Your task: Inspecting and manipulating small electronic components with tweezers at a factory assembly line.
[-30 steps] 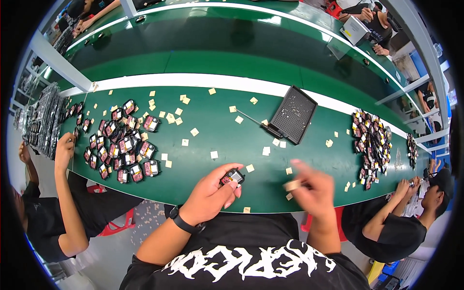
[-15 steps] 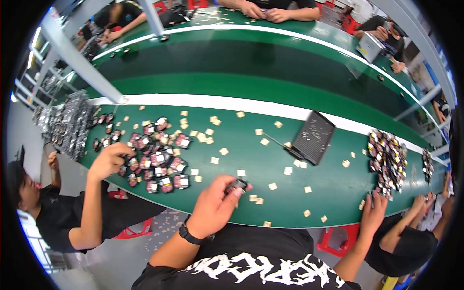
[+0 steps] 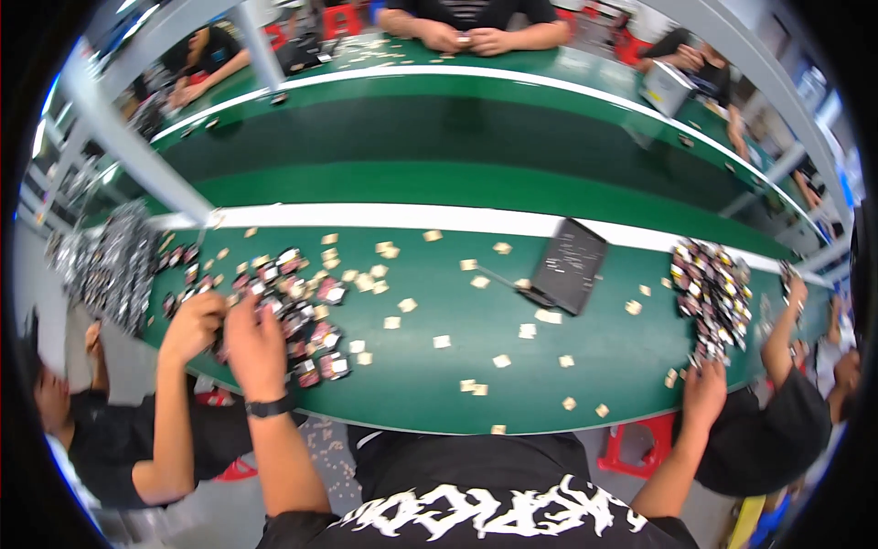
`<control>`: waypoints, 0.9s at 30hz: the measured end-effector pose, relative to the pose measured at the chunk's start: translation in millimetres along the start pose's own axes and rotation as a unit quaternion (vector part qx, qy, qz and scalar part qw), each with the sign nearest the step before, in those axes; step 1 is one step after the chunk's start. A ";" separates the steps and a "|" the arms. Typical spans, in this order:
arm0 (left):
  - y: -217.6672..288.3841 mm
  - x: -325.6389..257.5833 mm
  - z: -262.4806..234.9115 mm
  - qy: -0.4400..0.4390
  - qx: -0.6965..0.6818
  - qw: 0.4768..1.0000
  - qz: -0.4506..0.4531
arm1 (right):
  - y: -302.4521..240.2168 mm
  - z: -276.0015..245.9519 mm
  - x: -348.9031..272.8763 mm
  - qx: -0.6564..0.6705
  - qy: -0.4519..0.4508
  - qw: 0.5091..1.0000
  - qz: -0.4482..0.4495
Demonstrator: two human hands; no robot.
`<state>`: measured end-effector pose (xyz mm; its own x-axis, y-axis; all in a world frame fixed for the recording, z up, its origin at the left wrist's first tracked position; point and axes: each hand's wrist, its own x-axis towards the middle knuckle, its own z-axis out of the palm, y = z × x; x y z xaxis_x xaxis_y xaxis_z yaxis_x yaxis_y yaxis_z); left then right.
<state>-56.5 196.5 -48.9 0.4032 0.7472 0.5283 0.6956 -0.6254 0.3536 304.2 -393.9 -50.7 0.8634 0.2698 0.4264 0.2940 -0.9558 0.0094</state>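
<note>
My left hand [image 3: 256, 346], with a black band on its wrist, reaches into the pile of small black pieces with pink and white faces [image 3: 302, 316] on the left. Its fingers are smeared by motion, and whatever they hold is hidden. Far to the right, my right hand [image 3: 705, 392] touches the near end of a second, taller pile of similar pieces [image 3: 711, 288]. Its fingers are curled among the pieces there; I cannot make out what is in them. Close beside my left hand, a co-worker's hand [image 3: 194, 328] is at the same left pile.
Small pale squares [image 3: 443, 342] lie scattered over the green table [image 3: 412, 393]. A black ridged tray [image 3: 569, 267] rests towards the back, a thin rod beside it. Silvery packed items [image 3: 110, 265] are heaped at far left. A grey post [image 3: 137, 137] rises there. Co-workers sit around.
My left hand has swung left from mid-table, where it held a small black piece, to the left pile. My right hand has moved slightly, up against the right pile. The view has shifted.
</note>
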 end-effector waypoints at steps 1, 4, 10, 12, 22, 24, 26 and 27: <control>6.1 0.1 -3.1 -0.001 0.026 1.000 -0.001 | -8.1 -3.1 2.3 0.020 -0.003 1.000 -0.003; 15.2 1.3 -19.1 0.007 0.086 0.996 0.040 | -18.0 -14.4 3.6 0.042 0.005 0.998 -0.049; 113.5 -49.6 -24.3 -0.197 -0.287 0.937 -0.027 | -72.9 -51.9 4.2 0.141 0.047 0.977 -0.156; 153.5 -72.9 -17.2 -0.370 -0.510 0.771 -0.087 | -104.8 -66.0 1.8 0.202 0.038 0.955 -0.214; 214.5 -76.0 13.5 -0.590 -0.672 0.357 -0.270 | -227.9 -90.4 -16.9 0.319 -0.036 0.821 -0.473; 208.8 -76.9 14.1 -0.532 -0.677 0.447 -0.243 | -233.0 -85.8 -23.0 0.480 -0.113 0.834 -0.246; 200.8 -74.9 11.8 -0.535 -0.670 0.460 -0.229 | -232.8 -87.3 -30.4 0.535 -0.191 0.809 -0.151; 198.2 -76.9 12.2 -0.528 -0.671 0.465 -0.232 | -232.4 -82.4 -34.2 0.552 -0.246 0.789 -0.113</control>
<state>57.6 17.8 -28.9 0.9556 0.1219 -0.2682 0.1408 0.6108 0.7791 172.6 -190.6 7.1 0.7127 0.6909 0.1210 0.4067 -0.2666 -0.8738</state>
